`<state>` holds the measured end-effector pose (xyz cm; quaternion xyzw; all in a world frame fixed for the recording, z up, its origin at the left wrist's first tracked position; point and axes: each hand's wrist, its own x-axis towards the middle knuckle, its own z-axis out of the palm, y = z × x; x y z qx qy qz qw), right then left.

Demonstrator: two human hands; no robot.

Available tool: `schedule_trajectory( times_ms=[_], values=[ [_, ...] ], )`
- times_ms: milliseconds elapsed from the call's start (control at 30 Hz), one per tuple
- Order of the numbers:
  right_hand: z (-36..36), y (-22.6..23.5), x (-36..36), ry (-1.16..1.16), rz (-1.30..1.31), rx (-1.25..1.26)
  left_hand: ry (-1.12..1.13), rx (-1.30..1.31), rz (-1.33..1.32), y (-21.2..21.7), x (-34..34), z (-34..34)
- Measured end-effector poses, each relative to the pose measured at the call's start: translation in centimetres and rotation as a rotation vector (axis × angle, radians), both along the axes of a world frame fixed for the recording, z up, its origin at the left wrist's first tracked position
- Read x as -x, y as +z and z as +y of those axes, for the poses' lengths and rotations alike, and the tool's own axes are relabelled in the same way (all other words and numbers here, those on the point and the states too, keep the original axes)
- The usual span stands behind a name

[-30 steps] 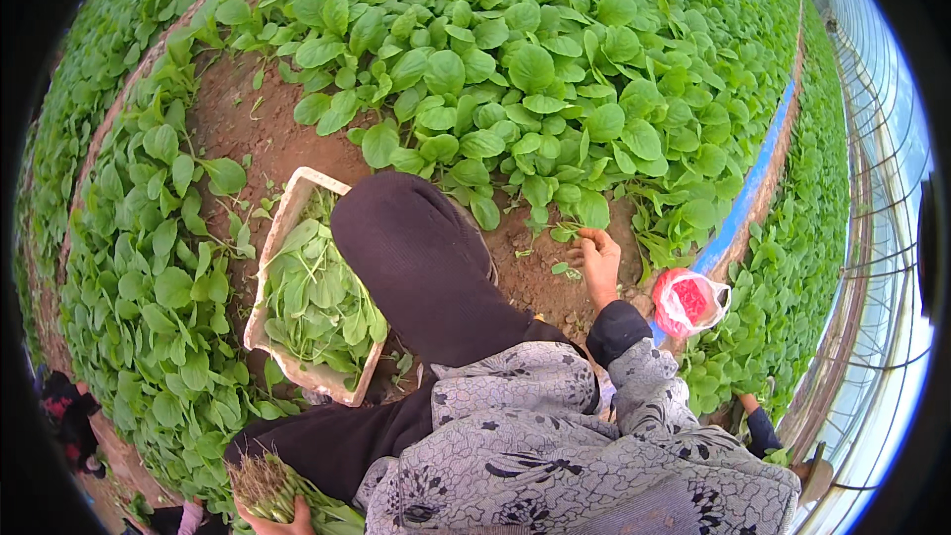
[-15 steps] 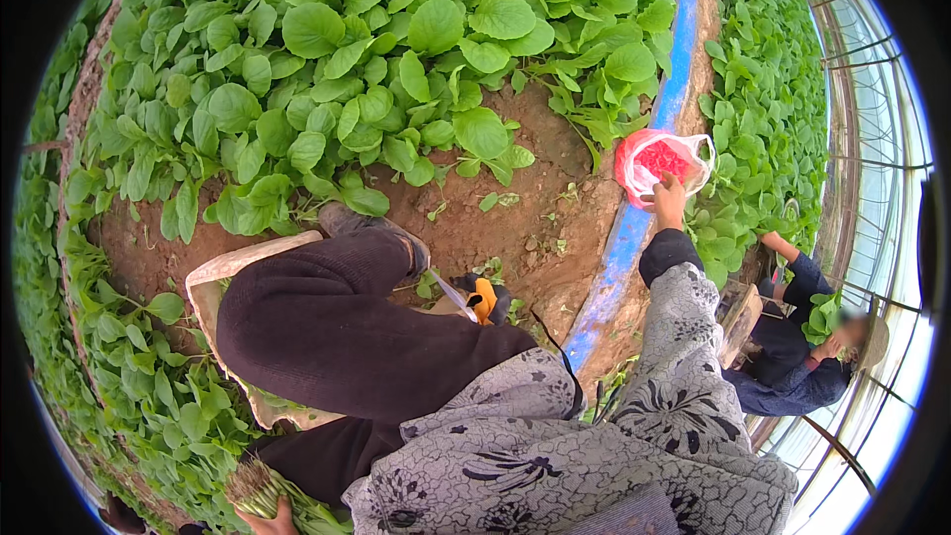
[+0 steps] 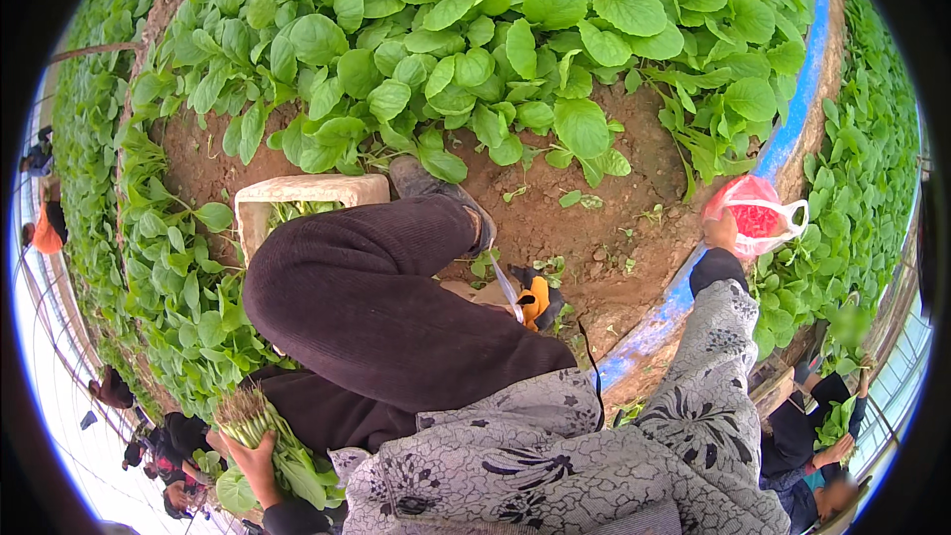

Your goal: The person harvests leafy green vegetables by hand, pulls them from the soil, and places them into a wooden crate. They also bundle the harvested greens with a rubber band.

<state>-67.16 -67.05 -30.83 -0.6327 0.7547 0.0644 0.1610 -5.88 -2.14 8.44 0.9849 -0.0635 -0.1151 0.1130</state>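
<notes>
In the head view, the right hand (image 3: 721, 234) reaches out to the far right edge of the soil bed (image 3: 584, 208) and touches, or perhaps grips, the lower left of a pink plastic bag (image 3: 758, 216) with white handles; the fingers are too small to tell how tightly they close. The bag sits on the blue strip (image 3: 783, 144) that borders the bed's right edge, just beside the green leafy plants (image 3: 475, 50) that fill the far half of the bed. The left hand (image 3: 256, 458) is low at the left, closed around a bunch of cut greens (image 3: 260, 428), its trimmed stem ends pointing up and leaves hanging below the hand. The person's bent knee in dark trousers (image 3: 367, 307) crosses the middle of the bed, the shoe (image 3: 441, 188) resting on bare soil. A white box (image 3: 297, 193) holding more cut greens lies partly hidden behind the knee, near the bed's left edge. A knife with an orange handle (image 3: 530, 299) lies on the soil just right of the knee. Other people crouch at the lower right and along the left rim.
</notes>
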Motion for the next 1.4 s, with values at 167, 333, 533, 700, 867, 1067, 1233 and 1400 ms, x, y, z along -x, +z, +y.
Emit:
schedule_trajectory(
  times_ms=[167,333,533,700,867,1067,1233,1400],
  values=[
    [3.8,3.7,-6.6,0.091,-0.047,0.195,0.027,-0.055,0.003,1.5,1.0,-0.5],
    [9.4,4.5,-14.8,0.088,-0.267,0.196,0.055,0.029,0.040,0.7,1.3,1.4],
    [16.9,5.3,-24.9,0.158,-0.540,0.087,0.069,0.078,0.050,0.7,1.7,1.4],
    [21.4,5.8,-30.0,0.247,-0.709,-0.119,0.056,0.083,0.042,0.8,1.9,-0.2],
    [20.1,10.4,-28.4,0.350,-0.504,0.016,0.135,0.166,0.077,1.4,3.3,0.5],
    [16.6,2.0,-25.6,0.352,-0.161,0.089,0.119,0.097,-0.005,1.4,4.5,1.6],
    [16.4,0.6,-27.8,0.418,-0.118,0.001,0.188,0.146,-0.008,2.1,6.2,2.3],
    [13.7,1.3,-26.9,0.367,-0.335,-0.065,0.239,0.136,-0.076,2.2,8.5,3.4]
  ],
)
